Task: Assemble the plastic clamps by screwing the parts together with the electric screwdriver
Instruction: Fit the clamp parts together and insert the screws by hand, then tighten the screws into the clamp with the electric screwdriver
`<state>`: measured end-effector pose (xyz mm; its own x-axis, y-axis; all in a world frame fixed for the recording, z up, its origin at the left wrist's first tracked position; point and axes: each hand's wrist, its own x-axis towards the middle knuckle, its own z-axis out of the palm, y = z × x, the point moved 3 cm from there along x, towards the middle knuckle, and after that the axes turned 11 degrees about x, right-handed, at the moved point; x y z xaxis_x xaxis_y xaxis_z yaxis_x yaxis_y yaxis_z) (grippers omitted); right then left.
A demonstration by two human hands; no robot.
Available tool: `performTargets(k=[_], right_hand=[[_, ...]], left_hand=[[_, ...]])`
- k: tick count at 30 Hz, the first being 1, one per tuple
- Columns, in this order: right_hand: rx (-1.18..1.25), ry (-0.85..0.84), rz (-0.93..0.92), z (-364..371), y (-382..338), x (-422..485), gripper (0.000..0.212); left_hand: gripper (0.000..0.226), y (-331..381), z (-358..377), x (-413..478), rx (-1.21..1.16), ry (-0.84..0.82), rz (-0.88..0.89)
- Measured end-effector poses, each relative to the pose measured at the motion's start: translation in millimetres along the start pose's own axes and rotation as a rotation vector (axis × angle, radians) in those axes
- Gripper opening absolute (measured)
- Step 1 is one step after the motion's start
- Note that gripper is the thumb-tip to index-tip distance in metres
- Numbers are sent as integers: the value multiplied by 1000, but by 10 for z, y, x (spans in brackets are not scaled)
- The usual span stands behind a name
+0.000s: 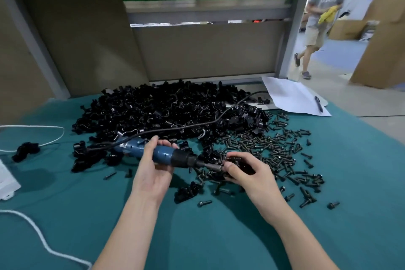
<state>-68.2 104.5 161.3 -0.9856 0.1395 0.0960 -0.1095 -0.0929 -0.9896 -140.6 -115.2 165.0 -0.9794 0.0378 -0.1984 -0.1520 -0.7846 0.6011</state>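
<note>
Two hands work close together over a desk (197, 237) covered in teal cloth. The left hand (153, 166), palm turned up, has its fingers and thumb curled round the blue barrel of the electric screwdriver (163, 155), which lies roughly level with its metal tip pointing toward the right hand (247, 173). The right hand pinches a small black plastic clamp (238, 163) between thumb and curled fingers, and the tip meets the clamp there. Whether a screw sits on the tip cannot be told. The screwdriver's black power cord (197, 124) runs from the tool's rear, away from the left hand and over a large heap of black clamp parts (164, 107) lying just beyond both hands. A spread of dark screws (280, 151) lies under and to the outer side of the right hand. Between the two wrists, a little nearer the body, rests a single black clamp piece (187, 192). Well out past the left hand sits another black clamp (26, 150), with a white cord (32, 232) trailing nearby. Far beyond the right hand lie white paper sheets (291, 96) with a pen (318, 103) on them, and a person (322, 13) stands on the floor behind.
</note>
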Motion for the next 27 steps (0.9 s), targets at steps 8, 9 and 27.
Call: performTargets(k=[8,9,27], right_hand=[[-98,-42,-44,9,-13,-10,16],[-99,-42,-45,9,-9,-7,17],[-208,-3,-105,86,-26,-91,20]], left_hand=[[8,-33,-20,73,-2,47,30],[9,-26,-32,75,-33,54,31],[15,-5,-61,51,-105,78,-1]])
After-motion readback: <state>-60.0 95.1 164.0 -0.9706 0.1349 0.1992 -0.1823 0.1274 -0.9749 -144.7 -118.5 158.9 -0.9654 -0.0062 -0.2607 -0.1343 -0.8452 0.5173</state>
